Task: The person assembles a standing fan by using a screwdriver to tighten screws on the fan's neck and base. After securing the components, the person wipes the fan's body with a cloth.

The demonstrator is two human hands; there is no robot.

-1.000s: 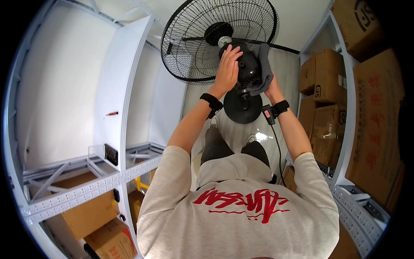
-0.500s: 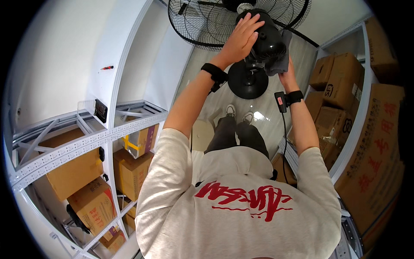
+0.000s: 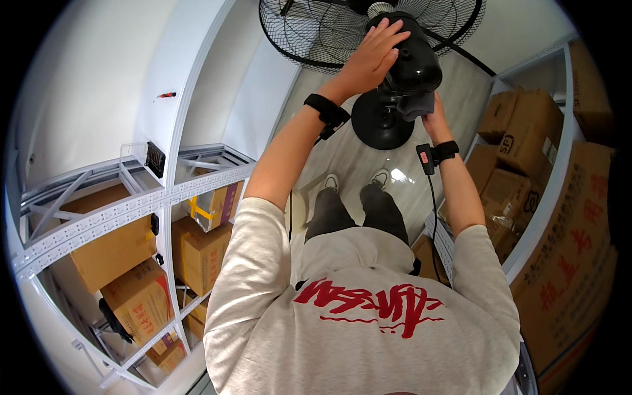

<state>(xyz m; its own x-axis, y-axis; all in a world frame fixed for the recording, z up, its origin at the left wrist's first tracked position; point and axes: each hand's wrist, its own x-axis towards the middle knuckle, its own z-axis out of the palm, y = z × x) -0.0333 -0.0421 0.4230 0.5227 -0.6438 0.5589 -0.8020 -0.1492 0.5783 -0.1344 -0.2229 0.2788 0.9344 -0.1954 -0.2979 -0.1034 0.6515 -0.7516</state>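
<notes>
A black standing fan has its rear motor housing (image 3: 421,69) toward me, with the wire guard (image 3: 316,33) beyond it. My left hand (image 3: 372,60) lies on the left side of that housing, fingers stretched out flat. Below the housing, a dark grey cloth (image 3: 416,105) is bunched against its underside near the pole. My right hand (image 3: 436,120) grips the cloth from the right; most of its fingers are hidden behind it. The round black fan base (image 3: 382,128) stands on the floor.
Metal shelving (image 3: 131,210) with cardboard boxes (image 3: 201,253) runs along the left. More boxes (image 3: 526,125) fill a rack at the right. A small red-handled tool (image 3: 167,95) sits on the left upright. A cable (image 3: 434,224) hangs from my right wrist device.
My right hand has moved the cloth down from the housing's right side to its underside. The left hand stays on the housing. My feet have moved apart.
</notes>
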